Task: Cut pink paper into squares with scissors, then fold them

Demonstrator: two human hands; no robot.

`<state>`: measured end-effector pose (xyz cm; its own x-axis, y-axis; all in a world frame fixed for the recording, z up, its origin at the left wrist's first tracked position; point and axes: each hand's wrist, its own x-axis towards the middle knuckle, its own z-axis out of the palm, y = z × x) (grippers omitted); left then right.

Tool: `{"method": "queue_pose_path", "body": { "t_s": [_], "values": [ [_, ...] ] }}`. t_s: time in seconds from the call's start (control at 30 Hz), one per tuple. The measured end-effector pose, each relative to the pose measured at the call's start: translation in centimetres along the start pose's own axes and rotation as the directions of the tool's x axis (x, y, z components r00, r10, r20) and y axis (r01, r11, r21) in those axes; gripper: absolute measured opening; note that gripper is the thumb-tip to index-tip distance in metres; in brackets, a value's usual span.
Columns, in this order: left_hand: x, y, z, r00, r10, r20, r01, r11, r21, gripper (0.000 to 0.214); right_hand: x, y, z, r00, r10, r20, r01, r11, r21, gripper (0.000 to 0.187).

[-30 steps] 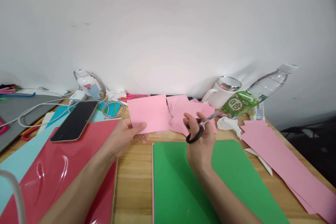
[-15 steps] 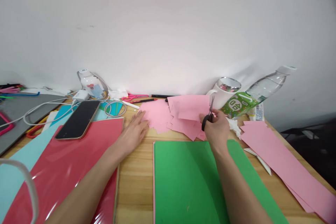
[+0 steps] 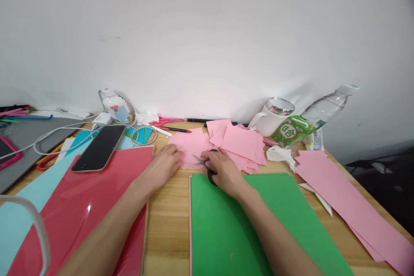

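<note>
My right hand (image 3: 223,169) is closed on a pair of black-handled scissors (image 3: 211,175). Their blades point left, over the lower edge of a spread of pink paper pieces (image 3: 190,144). At the left side of that spread rests my left hand (image 3: 164,161), fingers stretched out and touching the paper, with nothing visibly held. A second heap of pink cut pieces (image 3: 244,142) lies just beyond my right hand. Beneath my right forearm is a stack of green paper sheets (image 3: 226,224). My left forearm crosses a plastic-wrapped pack of red paper (image 3: 106,189).
Long pink strips (image 3: 343,198) lie along the right edge. A white mug (image 3: 271,118), green packet (image 3: 293,131), clear bottle (image 3: 326,105) and crumpled tissue (image 3: 281,155) stand behind. Left are a phone (image 3: 98,148), white cable (image 3: 42,138), small bottle (image 3: 118,105) and pink scissors (image 3: 166,120).
My right hand has moved left and nearer with the scissors, from the right heap toward the left spread. A pink piece that stood raised there now lies on the heap.
</note>
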<state>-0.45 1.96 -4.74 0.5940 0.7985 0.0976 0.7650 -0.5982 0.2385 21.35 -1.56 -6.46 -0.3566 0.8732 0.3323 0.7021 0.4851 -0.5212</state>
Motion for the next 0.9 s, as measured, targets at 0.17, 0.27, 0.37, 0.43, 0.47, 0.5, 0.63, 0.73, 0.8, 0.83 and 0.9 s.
{"method": "queue_pose_path", "body": {
  "t_s": [0.17, 0.27, 0.37, 0.43, 0.47, 0.5, 0.63, 0.73, 0.8, 0.83, 0.9],
  "values": [
    [-0.3, -0.1, 0.4, 0.999, 0.012, 0.034, -0.013, 1.000, 0.010, 0.035, -0.2, 0.3, -0.2, 0.997, 0.009, 0.074, -0.003, 0.997, -0.077, 0.044],
    [-0.2, -0.1, 0.2, 0.995, 0.033, 0.093, -0.036, 0.999, 0.031, 0.031, -0.2, 0.5, -0.3, 0.998, 0.049, 0.026, -0.048, 0.998, -0.045, 0.040],
    [0.0, 0.2, -0.4, 0.997, 0.004, 0.080, -0.004, 1.000, 0.007, 0.030, -0.2, 0.7, -0.1, 0.994, 0.110, -0.023, -0.110, 0.993, 0.032, 0.036],
    [0.0, 0.3, -0.9, 0.998, -0.046, 0.043, 0.049, 0.996, -0.076, 0.028, -0.1, 0.8, 0.0, 0.984, 0.159, -0.073, -0.152, 0.983, 0.101, 0.033],
    [0.0, 0.2, -1.1, 0.997, -0.079, 0.017, 0.081, 0.988, -0.133, 0.027, -0.1, 0.8, 0.0, 0.976, 0.190, -0.109, -0.174, 0.975, 0.136, 0.031],
    [0.1, 0.2, -1.3, 0.992, -0.124, -0.021, 0.118, 0.972, -0.205, 0.025, -0.1, 0.8, -0.1, 0.963, 0.224, -0.148, -0.197, 0.964, 0.176, 0.030],
    [0.3, -0.1, -1.6, 0.926, -0.327, -0.188, 0.207, 0.856, -0.473, 0.020, 0.0, 0.6, -0.4, 0.894, 0.368, -0.254, -0.269, 0.896, 0.352, 0.026],
    [0.5, -0.3, -1.6, 0.887, -0.397, -0.235, 0.213, 0.804, -0.554, 0.029, 0.0, 0.5, -0.6, 0.865, 0.441, -0.238, -0.287, 0.826, 0.486, 0.030],
    [0.5, -0.4, -1.5, 0.871, -0.423, -0.249, 0.203, 0.772, -0.602, 0.031, 0.1, 0.5, -0.5, 0.859, 0.474, -0.192, -0.288, 0.759, 0.584, 0.035],
    [0.5, -0.4, -1.5, 0.864, -0.435, -0.253, 0.195, 0.753, -0.628, 0.031, 0.1, 0.4, -0.5, 0.860, 0.485, -0.162, -0.288, 0.721, 0.630, 0.038],
    [0.5, -0.4, -1.4, 0.838, -0.480, -0.259, 0.186, 0.698, -0.692, 0.028, 0.2, 0.4, -0.3, 0.863, 0.495, -0.103, -0.291, 0.653, 0.699, 0.041]
  ]
}}
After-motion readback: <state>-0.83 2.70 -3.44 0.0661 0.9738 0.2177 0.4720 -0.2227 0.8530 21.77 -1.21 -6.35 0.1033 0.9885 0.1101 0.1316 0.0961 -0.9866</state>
